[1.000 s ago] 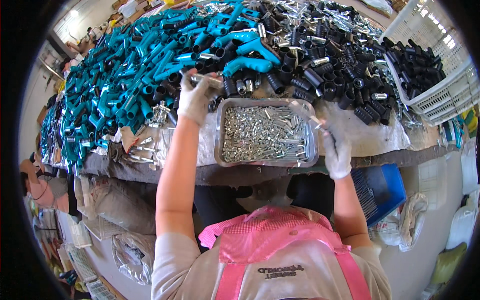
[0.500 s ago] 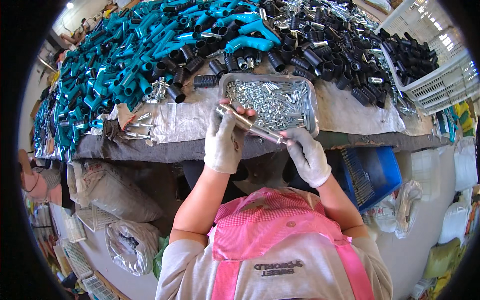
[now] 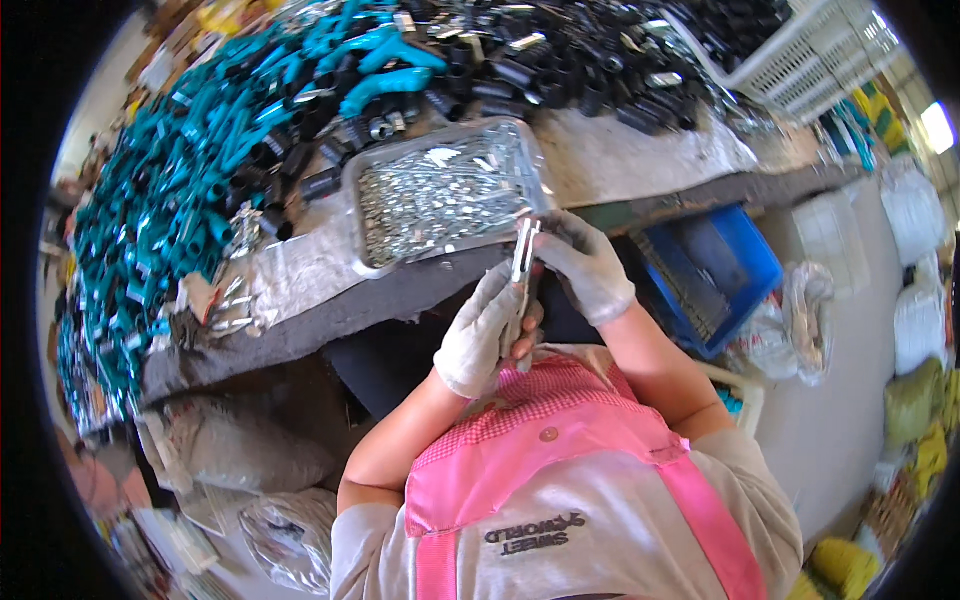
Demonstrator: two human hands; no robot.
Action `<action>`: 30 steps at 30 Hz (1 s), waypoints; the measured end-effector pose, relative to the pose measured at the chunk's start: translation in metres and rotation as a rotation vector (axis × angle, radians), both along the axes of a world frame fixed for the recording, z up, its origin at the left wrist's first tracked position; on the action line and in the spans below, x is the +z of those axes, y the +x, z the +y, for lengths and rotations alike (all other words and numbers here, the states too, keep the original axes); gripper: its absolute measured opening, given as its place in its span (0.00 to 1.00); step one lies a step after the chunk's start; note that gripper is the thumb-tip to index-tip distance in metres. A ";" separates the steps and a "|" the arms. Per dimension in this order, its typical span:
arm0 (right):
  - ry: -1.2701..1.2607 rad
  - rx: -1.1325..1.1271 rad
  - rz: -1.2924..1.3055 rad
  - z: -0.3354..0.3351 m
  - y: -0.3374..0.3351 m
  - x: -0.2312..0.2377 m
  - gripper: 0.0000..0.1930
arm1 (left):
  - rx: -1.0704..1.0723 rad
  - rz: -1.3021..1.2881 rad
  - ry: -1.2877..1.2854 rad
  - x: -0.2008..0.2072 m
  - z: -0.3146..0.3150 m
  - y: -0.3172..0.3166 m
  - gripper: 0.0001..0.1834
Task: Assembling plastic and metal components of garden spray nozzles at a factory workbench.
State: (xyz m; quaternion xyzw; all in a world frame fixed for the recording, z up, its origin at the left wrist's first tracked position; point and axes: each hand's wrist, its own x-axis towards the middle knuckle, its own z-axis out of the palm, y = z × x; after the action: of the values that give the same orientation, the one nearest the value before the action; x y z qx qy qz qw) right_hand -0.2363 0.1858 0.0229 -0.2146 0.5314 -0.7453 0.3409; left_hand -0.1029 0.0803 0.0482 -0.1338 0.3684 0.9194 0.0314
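Observation:
In front of my chest, just off the table's front edge, I hold a slotted silver metal tube (image 3: 523, 250), turned nearly end-on to the edge. My gloved left hand (image 3: 482, 338) is wrapped round its near part, which the fingers mostly hide. The gloved fingers of my right hand (image 3: 588, 262) are closed at its far end; whether a small part is pinched there is hidden. Close beyond both hands lies a clear plastic tray (image 3: 353, 215) full of small metal pins and screws (image 3: 430, 195).
Teal plastic handles (image 3: 150, 235) are heaped on the left of the table, black ribbed sleeves (image 3: 510, 75) across the back. A white crate (image 3: 815, 75) stands at the far right. Below the table are a blue crate (image 3: 755, 265) on the right and a sack (image 3: 245, 445) on the left.
My view has turned to the right. Both hands have come from over the tray toward my body, and the tube has swung from slanting sideways to pointing away from me.

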 end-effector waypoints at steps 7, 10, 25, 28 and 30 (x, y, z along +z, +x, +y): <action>-0.024 -0.298 -0.040 0.027 0.003 -0.032 0.10 | -0.032 -0.177 -0.129 -0.023 0.012 -0.029 0.11; 0.060 -0.244 0.054 0.064 -0.012 -0.049 0.11 | -0.104 -0.196 0.101 -0.043 0.016 -0.034 0.09; 1.841 -0.411 0.438 0.265 -0.117 -0.206 0.15 | -0.075 -0.421 0.125 -0.077 0.021 -0.038 0.12; 1.911 -0.362 0.433 0.258 -0.119 -0.199 0.14 | -0.095 -0.386 0.030 -0.077 0.024 -0.039 0.15; 1.867 -0.352 0.394 0.254 -0.120 -0.193 0.13 | -0.106 -0.372 0.023 -0.074 0.025 -0.038 0.16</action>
State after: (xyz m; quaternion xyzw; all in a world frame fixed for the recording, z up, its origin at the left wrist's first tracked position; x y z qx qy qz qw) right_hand -0.3560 0.4395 -0.1701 0.1041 0.9811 -0.0146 0.1624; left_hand -0.1406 0.1052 -0.0263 -0.2816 0.3523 0.8800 0.1492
